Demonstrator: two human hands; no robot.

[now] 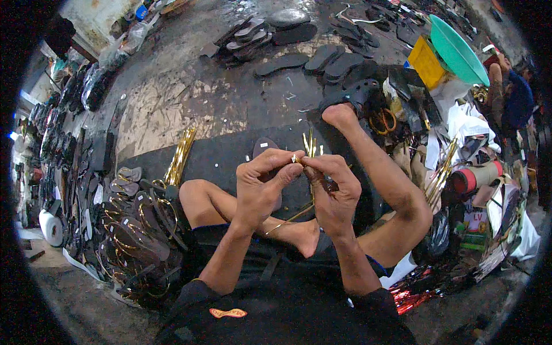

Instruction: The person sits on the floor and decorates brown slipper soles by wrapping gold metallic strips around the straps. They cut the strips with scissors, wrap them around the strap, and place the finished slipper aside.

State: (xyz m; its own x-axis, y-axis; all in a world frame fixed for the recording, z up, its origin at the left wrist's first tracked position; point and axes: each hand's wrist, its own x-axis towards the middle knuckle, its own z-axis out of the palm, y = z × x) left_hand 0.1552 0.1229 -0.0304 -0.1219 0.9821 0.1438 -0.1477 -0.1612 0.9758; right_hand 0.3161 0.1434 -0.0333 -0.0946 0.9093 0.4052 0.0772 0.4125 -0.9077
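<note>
Gold-coloured thin straps (309,150) are pinched between both hands above the lap, at the middle of the view. The left hand (261,187) has its thumb and forefinger closed on the strap ends, with the other fingers (286,176) curled in; the right hand (333,190) is likewise closed on the same bundle from the other side, so that the two sets of fingertips are touching. One long gold strip (287,219) is seen hanging down from the hands across the folded leg.

Below the hands a dark flat mat (224,158) is spread on the grey concrete floor (178,98), and a bare stretch of that floor lies beyond its far edge. Little open room is left at either side: a dense heap of finished sandals with gold straps (135,230) is crowded against the left knee, and a bundle of gold strips (179,156) lies at the mat's left edge. Black foam sandal soles (322,57) are scattered along the far side. At the upper right a round green plastic basin (458,49) is tilted beside a yellow box (426,62); their contents cannot be told.
</note>
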